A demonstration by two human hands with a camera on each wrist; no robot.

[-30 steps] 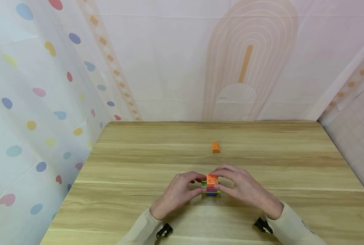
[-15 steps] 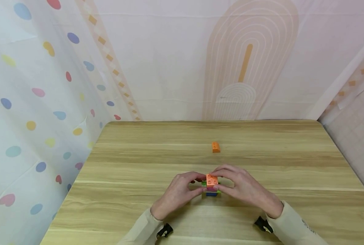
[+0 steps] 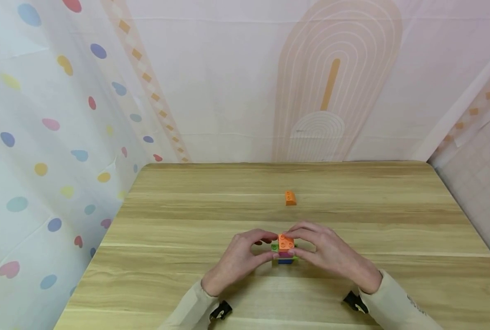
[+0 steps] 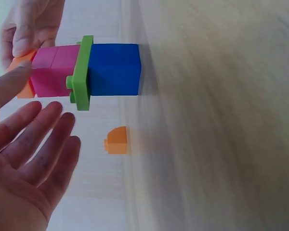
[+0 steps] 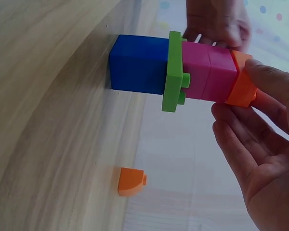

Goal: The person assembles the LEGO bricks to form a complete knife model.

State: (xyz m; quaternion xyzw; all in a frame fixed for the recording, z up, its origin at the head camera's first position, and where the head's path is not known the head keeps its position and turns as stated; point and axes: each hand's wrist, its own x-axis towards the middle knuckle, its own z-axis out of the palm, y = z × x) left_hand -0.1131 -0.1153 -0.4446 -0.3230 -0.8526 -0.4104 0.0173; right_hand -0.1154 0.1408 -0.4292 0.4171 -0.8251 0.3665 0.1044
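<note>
A small tower of toy building bricks stands upright on the table: a blue brick (image 4: 114, 70) at the bottom, a green plate (image 5: 173, 72) over it, two pink bricks (image 5: 209, 72) above that. An orange brick (image 3: 285, 242) with studs forms the top. My right hand (image 3: 325, 250) pinches this orange brick between thumb and fingers. On the tower's other side, my left hand (image 3: 238, 259) has its thumb at the seam between orange and pink, its index finger opposite; the remaining fingers extend loosely in the left wrist view. Behind the tower lies a curved orange brick (image 3: 290, 198).
The wooden table (image 3: 187, 206) reaches back to a white curtain (image 3: 220, 91) with a printed arch. A dotted curtain (image 3: 43, 160) hangs along the left side. Black straps (image 3: 221, 310) show at both sleeve cuffs.
Both hands stay around the top of the tower with barely any movement. The tower and the curved orange brick keep their places.
</note>
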